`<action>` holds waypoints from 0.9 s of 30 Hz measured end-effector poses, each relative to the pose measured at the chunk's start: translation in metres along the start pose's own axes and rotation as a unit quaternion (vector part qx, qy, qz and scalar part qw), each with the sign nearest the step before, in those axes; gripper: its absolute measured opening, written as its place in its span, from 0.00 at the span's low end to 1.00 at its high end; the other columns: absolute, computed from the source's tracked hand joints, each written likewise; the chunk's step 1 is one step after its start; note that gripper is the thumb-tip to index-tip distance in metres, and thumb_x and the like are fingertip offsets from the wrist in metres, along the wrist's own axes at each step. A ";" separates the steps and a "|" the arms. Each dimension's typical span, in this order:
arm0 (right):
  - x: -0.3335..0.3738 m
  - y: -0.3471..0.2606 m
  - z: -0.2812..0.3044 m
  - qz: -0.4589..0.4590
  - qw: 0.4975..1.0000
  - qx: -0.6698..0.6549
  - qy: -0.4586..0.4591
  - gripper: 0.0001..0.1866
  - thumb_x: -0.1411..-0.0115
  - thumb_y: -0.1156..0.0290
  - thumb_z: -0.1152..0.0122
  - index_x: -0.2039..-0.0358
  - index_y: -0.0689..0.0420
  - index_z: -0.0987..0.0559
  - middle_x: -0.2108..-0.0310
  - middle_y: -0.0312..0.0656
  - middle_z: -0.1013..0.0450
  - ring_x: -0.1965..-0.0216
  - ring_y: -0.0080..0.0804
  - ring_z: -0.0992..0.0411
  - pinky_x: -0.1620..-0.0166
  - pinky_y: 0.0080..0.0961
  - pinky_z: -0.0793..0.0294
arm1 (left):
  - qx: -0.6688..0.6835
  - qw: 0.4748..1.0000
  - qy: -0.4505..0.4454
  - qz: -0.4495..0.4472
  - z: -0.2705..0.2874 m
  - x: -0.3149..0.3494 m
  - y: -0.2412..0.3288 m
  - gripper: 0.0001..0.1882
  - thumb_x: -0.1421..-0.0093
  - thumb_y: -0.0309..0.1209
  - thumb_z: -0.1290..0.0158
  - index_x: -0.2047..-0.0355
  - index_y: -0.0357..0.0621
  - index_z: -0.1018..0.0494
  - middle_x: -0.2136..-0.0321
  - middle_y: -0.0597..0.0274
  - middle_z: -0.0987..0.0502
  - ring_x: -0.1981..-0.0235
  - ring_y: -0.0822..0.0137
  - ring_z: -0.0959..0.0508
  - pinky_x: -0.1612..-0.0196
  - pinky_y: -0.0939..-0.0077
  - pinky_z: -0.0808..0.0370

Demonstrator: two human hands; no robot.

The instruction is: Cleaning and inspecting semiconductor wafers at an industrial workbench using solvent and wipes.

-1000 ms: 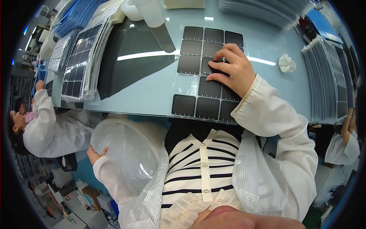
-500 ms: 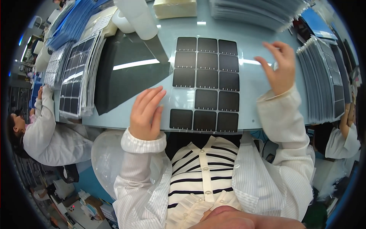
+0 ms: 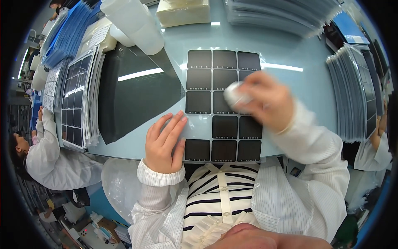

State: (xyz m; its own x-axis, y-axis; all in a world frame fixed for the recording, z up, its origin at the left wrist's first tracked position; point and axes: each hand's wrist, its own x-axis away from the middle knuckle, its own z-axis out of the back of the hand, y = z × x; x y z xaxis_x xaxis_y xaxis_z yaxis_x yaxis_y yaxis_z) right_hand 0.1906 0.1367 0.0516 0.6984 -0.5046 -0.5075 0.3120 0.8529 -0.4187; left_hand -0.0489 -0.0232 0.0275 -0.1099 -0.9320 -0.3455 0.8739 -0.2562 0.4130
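A clear sheet with rows of dark rounded rectangles (image 3: pixel 225 126) lies in front of me on the table; its lower-left area has a gap in the rows. My left hand (image 3: pixel 165 143) rests beside the sheet's left edge, its fingers stretched out, fingertips touching near that edge, and holds nothing. Blurred by motion, my right hand (image 3: pixel 271 99) is closed on a soft white wad (image 3: pixel 237 96), which lies over the rectangles right of the middle. That hand and the wad hide several rectangles.
A dark sheet (image 3: pixel 132 95) lies left of my left hand. Stacks of sleeved sheets stand at left (image 3: pixel 78 99) and right (image 3: pixel 352 93). Bottles (image 3: pixel 137 27), a yellowish block (image 3: pixel 183 12) and a clear sheet stack (image 3: pixel 277 16) line the back. A co-worker (image 3: pixel 62 153) sits at left.
My right hand has come from the far right, where its fingers were apart, leftward onto the rectangles with the white wad. My left hand stays by the sheet's edge. The view has shifted slightly.
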 end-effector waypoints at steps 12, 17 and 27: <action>-0.037 0.001 -0.063 0.030 0.998 -0.005 -0.054 0.14 0.53 0.68 0.34 0.67 0.59 0.24 0.71 0.43 0.31 0.73 0.41 0.28 0.73 0.31 0.29 | 0.003 1.000 -0.028 0.007 0.001 -0.004 -0.002 0.22 0.52 0.26 0.52 0.54 0.38 0.27 0.52 0.54 0.25 0.50 0.50 0.30 0.50 0.61 0.35; -0.065 0.052 -0.047 -0.069 0.997 0.022 0.012 0.12 0.53 0.69 0.35 0.68 0.59 0.25 0.71 0.43 0.30 0.76 0.42 0.29 0.73 0.32 0.28 | 0.005 1.000 -0.024 0.001 0.002 -0.004 -0.002 0.22 0.52 0.26 0.52 0.54 0.38 0.27 0.52 0.54 0.25 0.50 0.50 0.30 0.49 0.60 0.36; -0.077 0.053 -0.054 -0.037 0.998 0.016 0.039 0.10 0.52 0.68 0.36 0.70 0.57 0.25 0.73 0.43 0.32 0.75 0.44 0.30 0.70 0.36 0.30 | 0.007 1.000 -0.023 -0.001 0.002 -0.003 -0.004 0.21 0.52 0.26 0.52 0.55 0.37 0.27 0.52 0.53 0.25 0.50 0.49 0.30 0.50 0.60 0.35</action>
State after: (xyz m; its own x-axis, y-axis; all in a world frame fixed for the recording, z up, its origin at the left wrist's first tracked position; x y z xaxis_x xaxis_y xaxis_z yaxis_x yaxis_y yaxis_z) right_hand 0.1182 0.2133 0.0280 0.6207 -0.5739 -0.5342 0.3822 0.8164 -0.4330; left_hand -0.0525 -0.0197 0.0286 -0.1328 -0.9421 -0.3079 0.8666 -0.2611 0.4251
